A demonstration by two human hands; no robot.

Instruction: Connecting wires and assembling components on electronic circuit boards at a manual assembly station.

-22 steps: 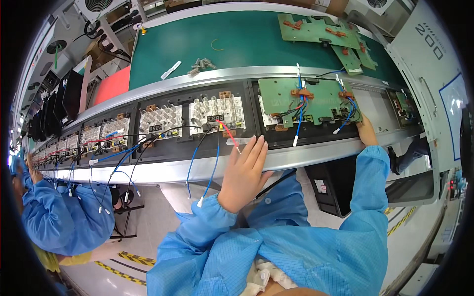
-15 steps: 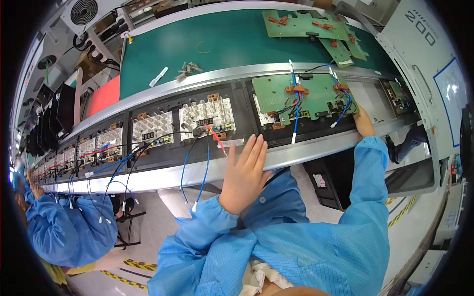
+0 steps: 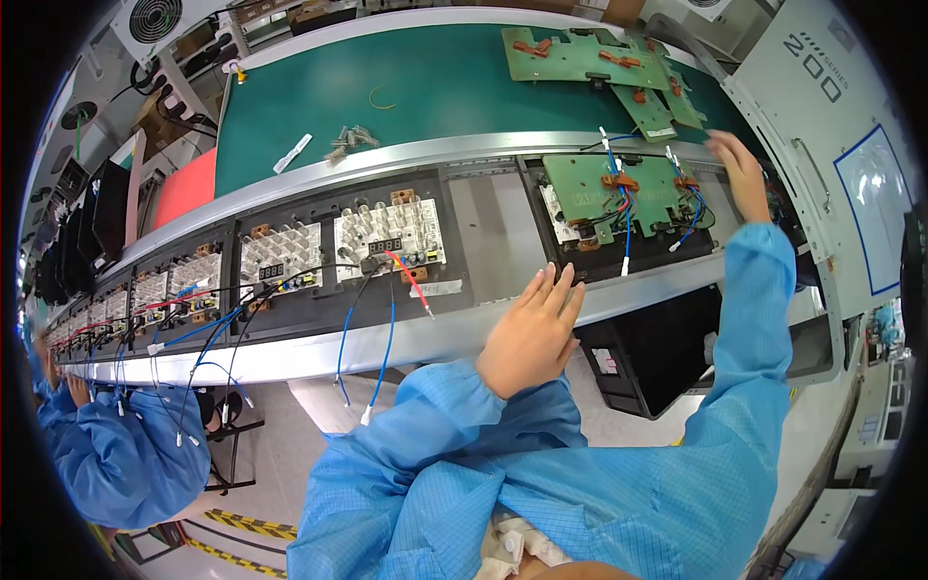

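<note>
My left hand (image 3: 535,329) lies flat over the metal front rail, fingers stretched, with its fingertips at the lower left edge of a black fixture tray (image 3: 661,253). That tray carries a green circuit board (image 3: 572,189) with brown connectors and blue wires standing up or hanging over the front. Beyond its right end, my right hand (image 3: 742,179) is raised with fingers extended and holds nothing visible; its fingertips are slightly blurred. Farther left along the rail sits another tray bearing a white board (image 3: 387,237) with clear cylinders, a small display, and red and blue leads.
Stacked green boards (image 3: 580,60) lie on the green belt (image 3: 425,77) at the back right. Small metal parts (image 3: 352,141) and a white strip (image 3: 292,154) rest near its front edge. A black bin (image 3: 648,353) stands below the rail. A co-worker in blue (image 3: 121,445) sits at left.
The tray with the green board has slid right along the line, leaving a gap beside the white-board tray. My left hand moved right with it; my right hand left the tray's right end and rose.
</note>
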